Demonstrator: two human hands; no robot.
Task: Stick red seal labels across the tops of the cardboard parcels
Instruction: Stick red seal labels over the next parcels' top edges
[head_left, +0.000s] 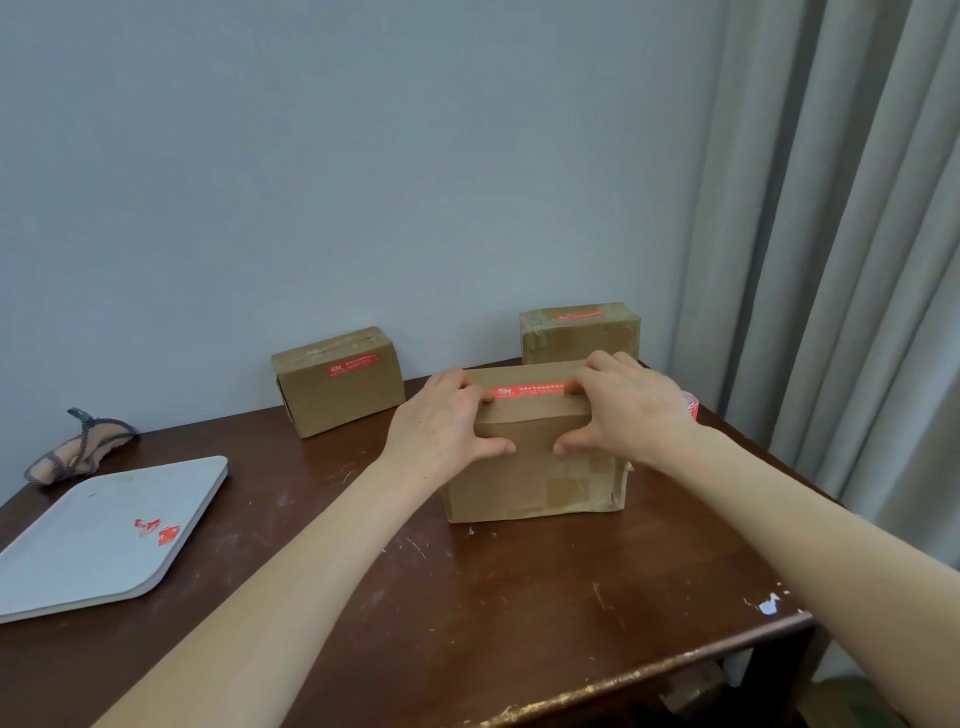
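A cardboard parcel (530, 470) stands on the brown table in front of me, with a red seal label (527, 391) lying across its top. My left hand (441, 421) presses its fingertips on the label's left end, thumb on the parcel's front face. My right hand (623, 410) presses the label's right end the same way. Two more parcels stand against the wall. The left parcel (337, 384) carries a red label (353, 365) near its upper edge. The right parcel (579, 335) has a red label (578, 315) on top.
A grey tray (78, 561) with red label scraps (158, 530) lies at the table's left. Behind it lies a crumpled cloth item (78, 447). Something red and white (690, 405) peeks out behind my right hand. The table's worn front edge (649, 670) runs at lower right, beside grey curtains (831, 260).
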